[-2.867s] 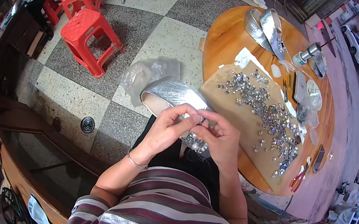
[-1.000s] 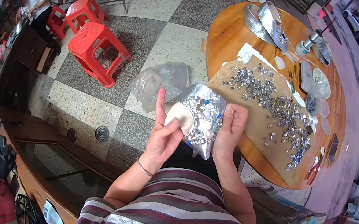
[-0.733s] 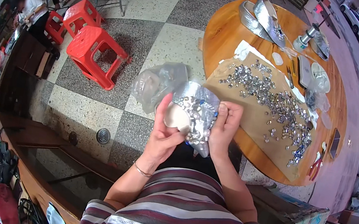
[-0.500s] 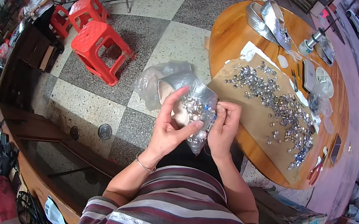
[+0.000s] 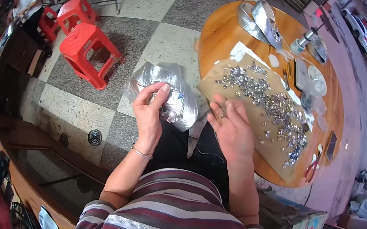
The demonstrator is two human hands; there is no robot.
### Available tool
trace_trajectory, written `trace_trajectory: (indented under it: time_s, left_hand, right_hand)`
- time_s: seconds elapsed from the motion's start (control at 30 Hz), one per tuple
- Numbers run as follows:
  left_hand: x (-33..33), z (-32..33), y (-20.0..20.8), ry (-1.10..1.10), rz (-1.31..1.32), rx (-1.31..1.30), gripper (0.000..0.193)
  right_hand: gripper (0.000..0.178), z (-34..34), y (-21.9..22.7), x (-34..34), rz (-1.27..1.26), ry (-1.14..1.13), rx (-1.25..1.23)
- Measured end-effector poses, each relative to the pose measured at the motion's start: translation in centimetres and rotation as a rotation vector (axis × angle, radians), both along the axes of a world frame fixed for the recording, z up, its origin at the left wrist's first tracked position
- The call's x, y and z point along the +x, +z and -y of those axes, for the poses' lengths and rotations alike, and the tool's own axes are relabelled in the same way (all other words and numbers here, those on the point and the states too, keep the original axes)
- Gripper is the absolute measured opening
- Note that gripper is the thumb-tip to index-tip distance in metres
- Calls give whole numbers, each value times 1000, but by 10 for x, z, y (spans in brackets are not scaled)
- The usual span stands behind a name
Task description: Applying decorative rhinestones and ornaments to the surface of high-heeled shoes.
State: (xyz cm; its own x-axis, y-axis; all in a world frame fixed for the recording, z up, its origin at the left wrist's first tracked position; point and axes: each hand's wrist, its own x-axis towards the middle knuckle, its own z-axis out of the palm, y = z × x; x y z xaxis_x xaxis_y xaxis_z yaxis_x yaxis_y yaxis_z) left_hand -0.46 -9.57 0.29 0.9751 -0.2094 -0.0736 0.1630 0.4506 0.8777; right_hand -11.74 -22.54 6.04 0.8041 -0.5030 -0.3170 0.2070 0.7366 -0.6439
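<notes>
A silver shoe upper (image 5: 181,96), its front set with clear and blue stones and pearl-like beads, hangs over my lap. My left hand (image 5: 148,113) grips its left edge, thumb and forefinger pinched together. Thin grey plastic lies around the shoe. To the right of the shoe and apart from it, my right hand (image 5: 235,130) is raised at the near edge of the brown paper (image 5: 262,149). Its fingers are curled toward the thumb, with a tiny shiny thing near their tips that I cannot make out. A thin thread curves below that hand.
Many loose stones (image 5: 281,109) lie spread on the paper, on an oval wooden table (image 5: 217,28). More silver shoe uppers (image 5: 266,24), a phone (image 5: 331,145), red-handled pliers (image 5: 311,170) and tweezers (image 5: 285,78) lie there too. Red stools (image 5: 84,52) stand at the left.
My right hand has come away from the shoe and moved right, toward the paper. My left hand has shifted its fingers and tilted the shoe. The whole view has swung slightly.
</notes>
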Motion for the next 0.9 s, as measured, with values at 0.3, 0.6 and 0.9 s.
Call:
trace_trajectory:
  time_s: [0.3, 0.6, 0.9]
  left_hand:
    - [-41, 1, 14, -359, 176, 187, 19]
    - [-32, -11, -6, -386, 108, 157, 21]
    - [-18, -18, -6, -92, 11, 26, 15]
  right_hand:
    - [9, -4, -33, 7, -8, 102, -145]
    - [10, -32, -31, 19, -79, 78, -345]
    - [10, -67, -13, -1, -149, 149, -588]
